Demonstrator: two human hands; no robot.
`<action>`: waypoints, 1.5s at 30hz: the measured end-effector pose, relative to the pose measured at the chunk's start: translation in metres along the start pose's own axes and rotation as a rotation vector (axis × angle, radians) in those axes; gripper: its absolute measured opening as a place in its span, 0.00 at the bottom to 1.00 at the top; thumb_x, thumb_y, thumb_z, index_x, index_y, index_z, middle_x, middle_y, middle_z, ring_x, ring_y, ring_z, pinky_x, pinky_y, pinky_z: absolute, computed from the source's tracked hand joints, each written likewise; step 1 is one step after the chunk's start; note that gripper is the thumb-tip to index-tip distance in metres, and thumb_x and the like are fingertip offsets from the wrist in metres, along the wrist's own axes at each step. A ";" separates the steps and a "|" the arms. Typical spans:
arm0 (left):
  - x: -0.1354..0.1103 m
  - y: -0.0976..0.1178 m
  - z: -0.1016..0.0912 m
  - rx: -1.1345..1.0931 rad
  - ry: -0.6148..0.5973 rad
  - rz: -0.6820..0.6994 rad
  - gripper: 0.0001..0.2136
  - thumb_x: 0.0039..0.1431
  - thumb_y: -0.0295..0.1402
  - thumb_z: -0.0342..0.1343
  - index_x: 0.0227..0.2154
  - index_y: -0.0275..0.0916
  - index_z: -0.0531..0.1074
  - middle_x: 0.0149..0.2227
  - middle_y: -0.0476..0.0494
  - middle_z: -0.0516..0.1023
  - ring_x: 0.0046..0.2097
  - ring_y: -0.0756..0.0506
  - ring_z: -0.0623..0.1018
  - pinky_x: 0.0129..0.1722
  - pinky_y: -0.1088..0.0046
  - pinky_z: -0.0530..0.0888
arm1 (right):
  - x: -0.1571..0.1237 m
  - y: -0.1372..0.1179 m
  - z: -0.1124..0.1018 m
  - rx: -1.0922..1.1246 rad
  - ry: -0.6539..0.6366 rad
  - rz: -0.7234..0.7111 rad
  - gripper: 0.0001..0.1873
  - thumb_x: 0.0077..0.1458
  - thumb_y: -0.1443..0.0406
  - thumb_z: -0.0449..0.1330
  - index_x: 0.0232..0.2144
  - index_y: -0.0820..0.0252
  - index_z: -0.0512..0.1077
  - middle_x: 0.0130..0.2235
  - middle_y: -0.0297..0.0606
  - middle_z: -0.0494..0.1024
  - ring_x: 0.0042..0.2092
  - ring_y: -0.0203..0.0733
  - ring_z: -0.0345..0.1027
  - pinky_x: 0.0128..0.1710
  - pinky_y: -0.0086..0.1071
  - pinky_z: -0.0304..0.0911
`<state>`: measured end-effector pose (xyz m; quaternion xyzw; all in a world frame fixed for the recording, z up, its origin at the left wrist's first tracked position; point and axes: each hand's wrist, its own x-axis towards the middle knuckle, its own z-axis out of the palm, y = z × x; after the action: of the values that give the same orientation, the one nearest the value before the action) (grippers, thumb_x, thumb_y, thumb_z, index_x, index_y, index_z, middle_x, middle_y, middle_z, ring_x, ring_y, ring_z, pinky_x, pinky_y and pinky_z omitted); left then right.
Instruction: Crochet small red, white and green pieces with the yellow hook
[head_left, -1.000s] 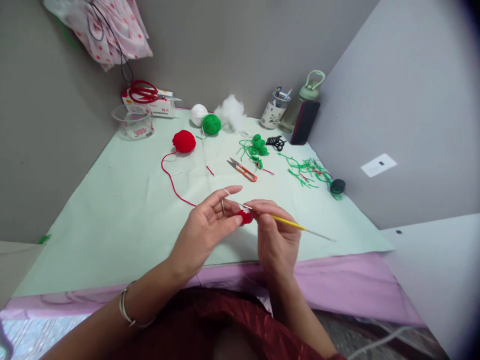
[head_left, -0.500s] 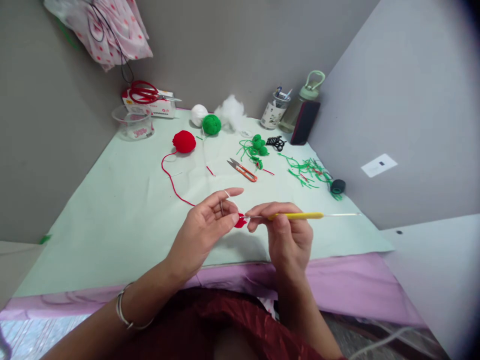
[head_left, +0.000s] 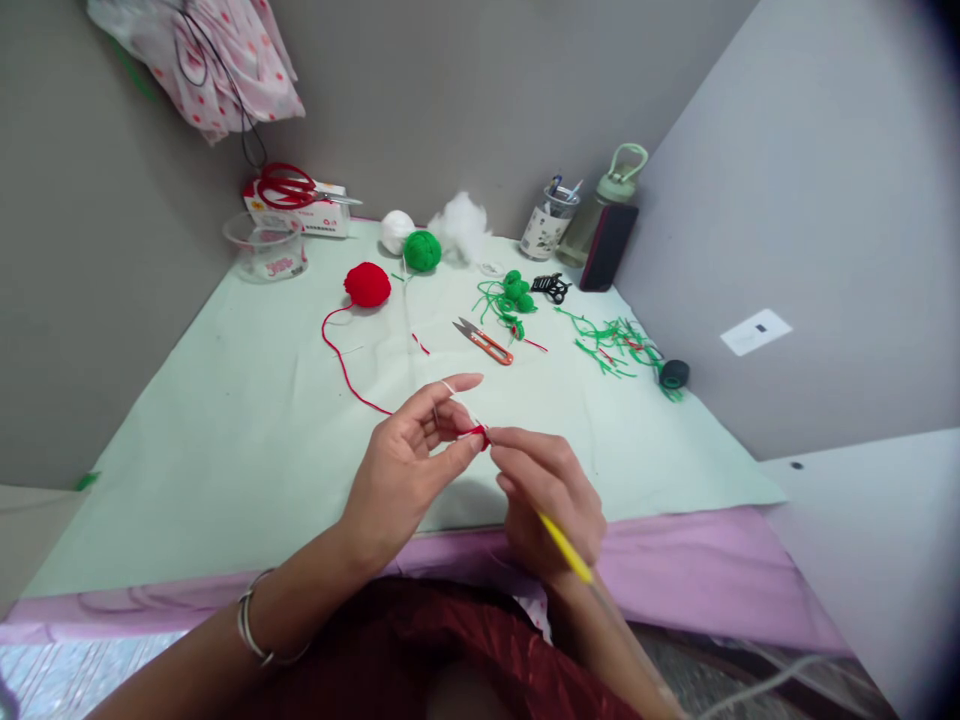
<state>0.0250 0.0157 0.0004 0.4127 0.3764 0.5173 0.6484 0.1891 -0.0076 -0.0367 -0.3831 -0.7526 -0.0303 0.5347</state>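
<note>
My left hand (head_left: 409, 455) pinches a small red crochet piece (head_left: 475, 433) between thumb and fingers, with red yarn looped over the forefinger. That strand (head_left: 341, 362) runs back across the pale green table cover (head_left: 225, 420) to a red yarn ball (head_left: 367, 284). My right hand (head_left: 551, 490) is closed round a yellow-handled crochet hook (head_left: 566, 548). Its handle points back toward my body and its tip meets the red piece. Both hands hover above the front middle of the table.
Orange thread snips (head_left: 484, 340) lie beyond my hands. Green yarn ball (head_left: 422, 250), white ball (head_left: 396, 230), stuffing (head_left: 463, 222), green crochet bits (head_left: 516, 290), green scraps (head_left: 619, 345), a plastic bowl (head_left: 266, 247), red scissors (head_left: 289, 185), a pen cup (head_left: 550, 220) and bottle (head_left: 600, 210) stand behind.
My right hand has turned the hook: its handle swung from pointing right to pointing back toward my body. The left hand has kept its hold on the red piece.
</note>
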 end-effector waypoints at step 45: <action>0.006 0.001 -0.003 -0.249 -0.118 -0.211 0.23 0.58 0.31 0.71 0.57 0.44 0.79 0.36 0.49 0.81 0.40 0.49 0.79 0.50 0.70 0.72 | 0.020 0.001 0.010 0.784 0.110 0.564 0.08 0.67 0.63 0.64 0.42 0.48 0.85 0.39 0.37 0.81 0.38 0.40 0.74 0.36 0.36 0.72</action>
<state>0.0224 0.0218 -0.0001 0.3169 0.3118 0.4641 0.7661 0.1790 0.0088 -0.0244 -0.3396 -0.5446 0.3814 0.6653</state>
